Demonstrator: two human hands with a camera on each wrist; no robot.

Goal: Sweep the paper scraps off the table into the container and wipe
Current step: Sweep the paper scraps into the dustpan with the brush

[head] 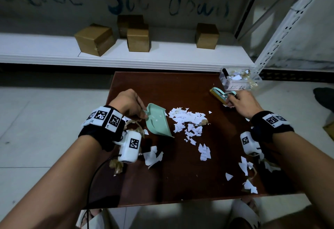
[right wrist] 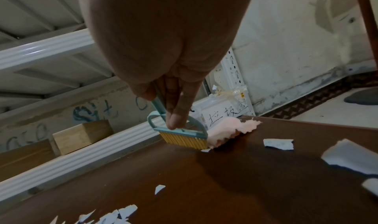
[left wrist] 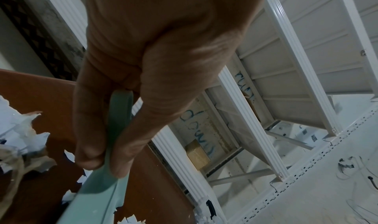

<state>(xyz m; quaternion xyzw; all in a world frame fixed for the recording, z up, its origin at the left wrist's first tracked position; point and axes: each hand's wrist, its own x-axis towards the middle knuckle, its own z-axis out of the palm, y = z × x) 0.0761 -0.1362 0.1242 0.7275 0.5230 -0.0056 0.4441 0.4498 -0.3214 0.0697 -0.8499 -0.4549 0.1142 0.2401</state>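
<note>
My left hand (head: pixel 130 104) grips the handle of a mint-green dustpan (head: pixel 158 122), pinched between thumb and fingers (left wrist: pixel 90 130); the pan (left wrist: pixel 96 200) sits tilted on the dark brown table (head: pixel 180 180), its mouth toward the scraps. White paper scraps (head: pixel 188 122) lie in a pile just right of it, with more strewn toward the near edge. My right hand (head: pixel 242 102) holds a small teal brush (head: pixel 219 95) by its handle at the far right of the table. Its yellow bristles (right wrist: pixel 184 140) touch the tabletop beside a pink cloth (right wrist: pixel 229 132).
A clear plastic container (head: pixel 238 80) with paper bits and a handwritten label stands at the table's far right corner. Behind the table runs a white metal shelf (head: pixel 126 56) with several cardboard boxes (head: pixel 95 38). Brown peel-like scraps (head: pixel 117 165) lie near the left edge.
</note>
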